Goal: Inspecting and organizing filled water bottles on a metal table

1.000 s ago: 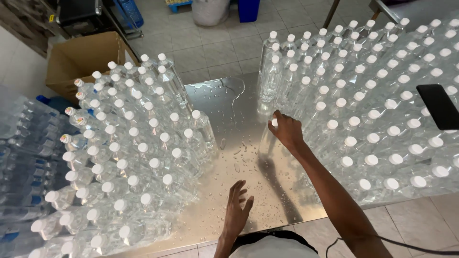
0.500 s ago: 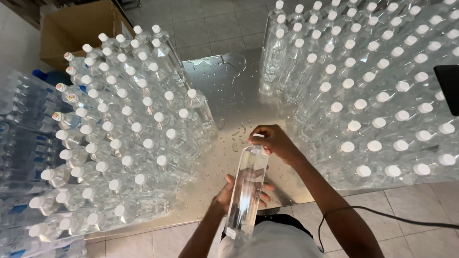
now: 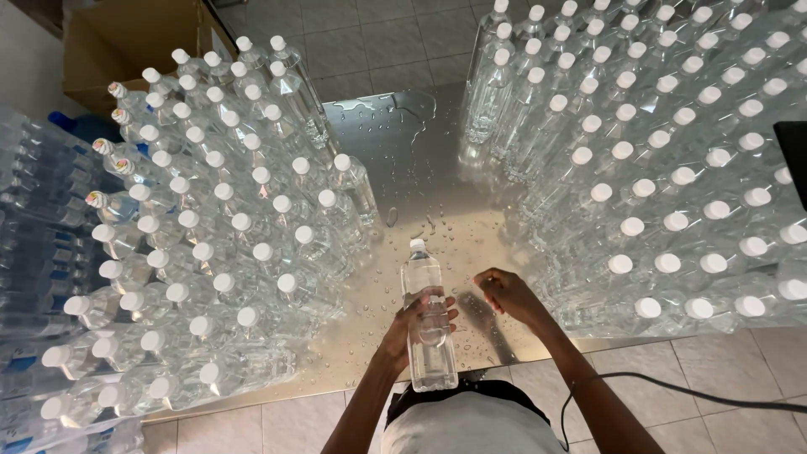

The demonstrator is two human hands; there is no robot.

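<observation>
Clear plastic bottle (image 3: 427, 319) stands upright in my left hand (image 3: 414, 329), fingers wrapped round its middle above the tabletop (image 3: 395, 160) edge. My right hand (image 3: 507, 296) hovers just beside it, fingers curled, seemingly empty.

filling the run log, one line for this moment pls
left hand: grips clear bottle | right hand: free above wet metal table | capped bottles both sides

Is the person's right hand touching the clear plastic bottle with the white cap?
Apart. In the head view the right hand hovers beside the clear plastic bottle, with wet steel table showing between them.
</observation>
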